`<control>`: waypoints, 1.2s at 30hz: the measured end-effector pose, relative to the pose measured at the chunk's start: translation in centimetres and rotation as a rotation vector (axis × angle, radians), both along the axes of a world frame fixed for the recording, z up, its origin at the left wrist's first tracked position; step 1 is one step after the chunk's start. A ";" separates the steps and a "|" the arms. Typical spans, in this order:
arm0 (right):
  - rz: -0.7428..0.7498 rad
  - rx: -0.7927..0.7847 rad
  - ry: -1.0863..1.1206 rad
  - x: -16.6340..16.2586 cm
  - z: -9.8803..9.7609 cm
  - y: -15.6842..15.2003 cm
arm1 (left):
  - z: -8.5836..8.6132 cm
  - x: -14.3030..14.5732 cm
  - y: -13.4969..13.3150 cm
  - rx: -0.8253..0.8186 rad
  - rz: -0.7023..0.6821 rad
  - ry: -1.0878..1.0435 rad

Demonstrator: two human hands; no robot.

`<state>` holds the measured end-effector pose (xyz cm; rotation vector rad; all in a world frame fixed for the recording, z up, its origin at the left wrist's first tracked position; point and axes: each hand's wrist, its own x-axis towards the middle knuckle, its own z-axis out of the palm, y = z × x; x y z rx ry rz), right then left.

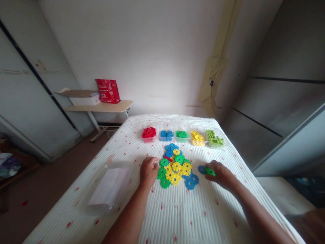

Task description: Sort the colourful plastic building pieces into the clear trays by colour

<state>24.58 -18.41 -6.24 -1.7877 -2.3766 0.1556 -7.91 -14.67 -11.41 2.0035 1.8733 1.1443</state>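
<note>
Right hand (219,172) pinches a green snowflake disc (210,171), right of the disc pile (176,166) (a blue disc (201,169) just beside it); best grip only the rim, keeping slots clear; left hand (148,170), unclenched, looks empty beside the pile

L hand (148,171), R hand (218,172) both bare; L forearm (133,208) & R forearm (254,205) bare too, ea. slim nr wrist (145,188), looking thicker farther back.
</note>
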 end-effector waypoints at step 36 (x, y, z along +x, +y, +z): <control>-0.048 0.526 0.098 -3.2 2.1 7.8 | 0.5 0.0 -0.3 -0.037 -0.007 -0.056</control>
